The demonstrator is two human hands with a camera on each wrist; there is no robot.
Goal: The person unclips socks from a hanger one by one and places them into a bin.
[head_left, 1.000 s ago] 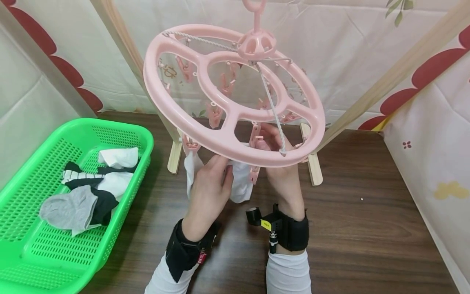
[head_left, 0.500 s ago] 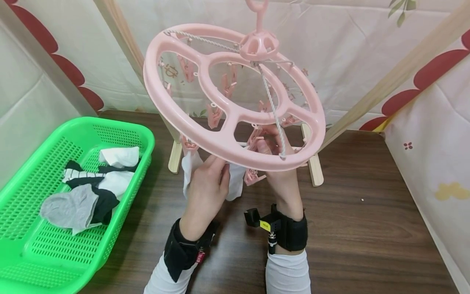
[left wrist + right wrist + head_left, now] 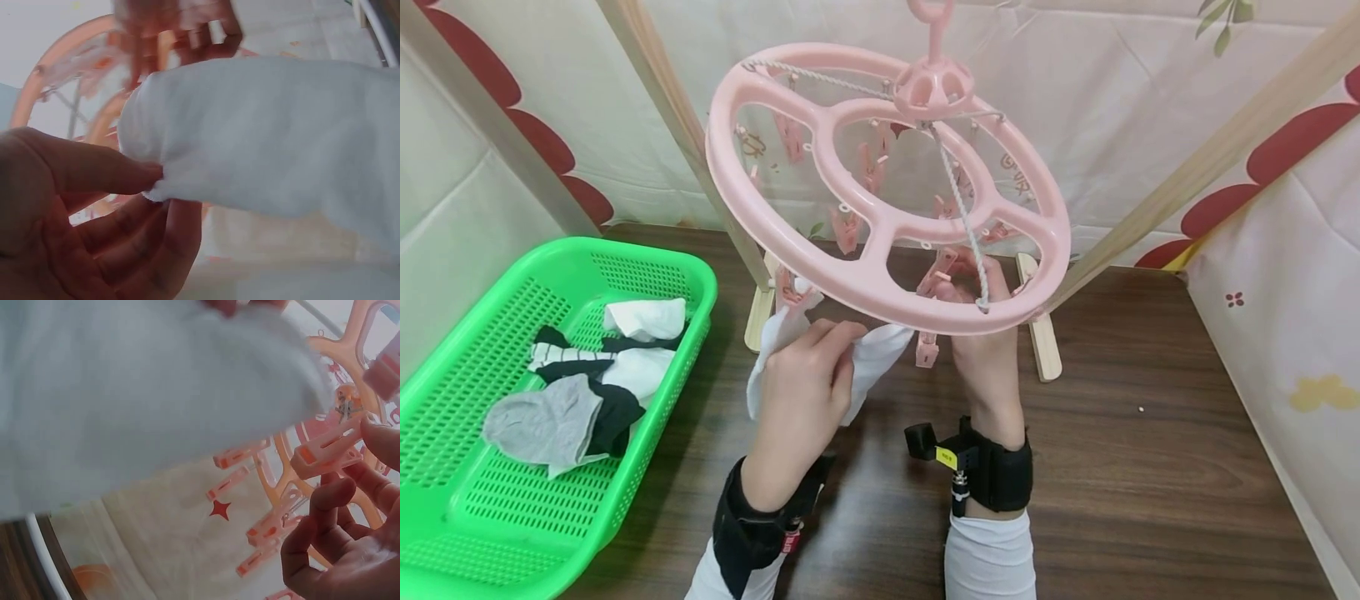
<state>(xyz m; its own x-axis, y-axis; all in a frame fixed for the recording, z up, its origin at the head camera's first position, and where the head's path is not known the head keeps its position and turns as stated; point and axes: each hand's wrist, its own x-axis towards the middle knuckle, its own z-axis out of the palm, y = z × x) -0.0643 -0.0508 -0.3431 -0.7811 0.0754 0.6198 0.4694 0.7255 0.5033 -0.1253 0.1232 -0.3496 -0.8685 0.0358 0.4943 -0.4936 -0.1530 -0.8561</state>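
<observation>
My left hand point(image 3: 801, 383) pinches one end of a white sock point(image 3: 880, 358) below the front of a pink round drying rack point(image 3: 925, 312). In the left wrist view, thumb and fingers hold the edge of the sock point(image 3: 250, 131). White cloth point(image 3: 775, 333) also shows by a pink clip point(image 3: 790, 287) on the left; whether it belongs to the same sock I cannot tell. Under the rim, my right hand point(image 3: 988, 358) grips a pink clothespin point(image 3: 328, 450) between thumb and fingers. Sock and clothespin are apart in the right wrist view.
A green basket point(image 3: 688, 350) at the left holds several grey, black and white socks point(image 3: 546, 421). Several other clips point(image 3: 846, 229) hang from the rack. Wooden poles point(image 3: 1195, 154) stand on both sides, over a dark wood-grain surface point(image 3: 1150, 467).
My left hand has moved slightly left and down, and the sock now stretches out toward the right hand. The right hand stays at the clothespin, which has tilted. The rack has shifted a little.
</observation>
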